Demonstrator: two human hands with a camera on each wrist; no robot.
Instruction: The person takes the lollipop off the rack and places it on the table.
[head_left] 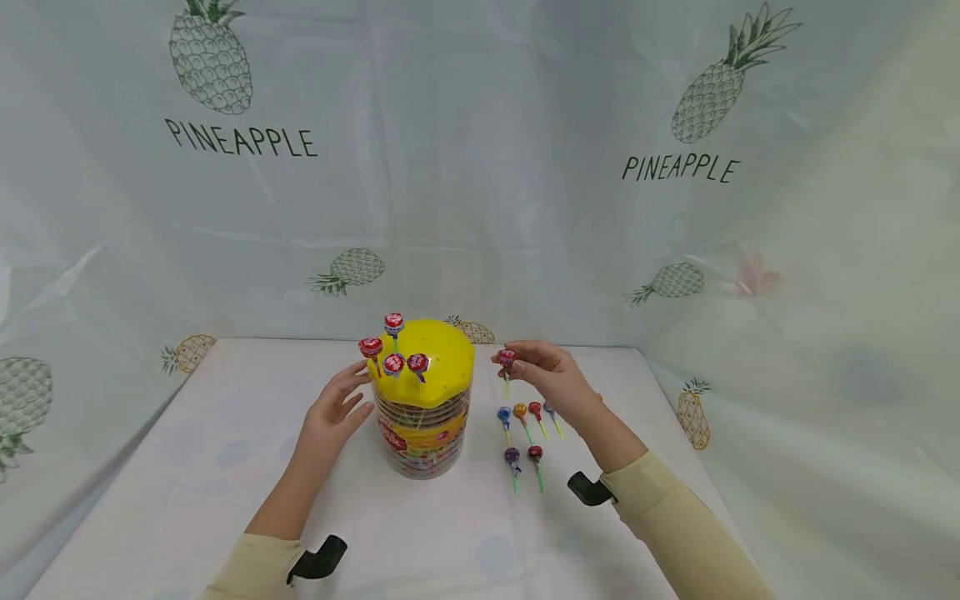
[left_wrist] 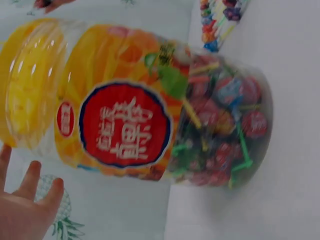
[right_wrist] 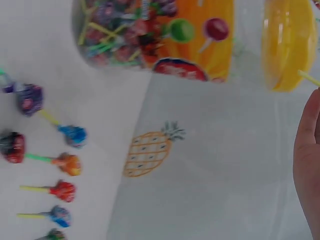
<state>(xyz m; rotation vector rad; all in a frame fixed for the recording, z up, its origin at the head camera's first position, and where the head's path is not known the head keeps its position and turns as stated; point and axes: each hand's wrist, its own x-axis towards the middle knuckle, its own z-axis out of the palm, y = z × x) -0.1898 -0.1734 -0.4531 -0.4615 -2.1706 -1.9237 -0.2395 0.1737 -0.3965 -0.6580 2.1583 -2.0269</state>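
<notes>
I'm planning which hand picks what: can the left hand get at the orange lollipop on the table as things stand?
Probably not directly: the left hand is beside the jar, which stands between it and the orange lollipop. Going round the jar's near side looks possible, though.

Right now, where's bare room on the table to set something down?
The table is bare left of the left hand, and on your side of the jar, between the sleeves. It's crowded right of the jar, where loose lollipops lie and the right hand holds another. Four more stand at the lid's left side.
</notes>
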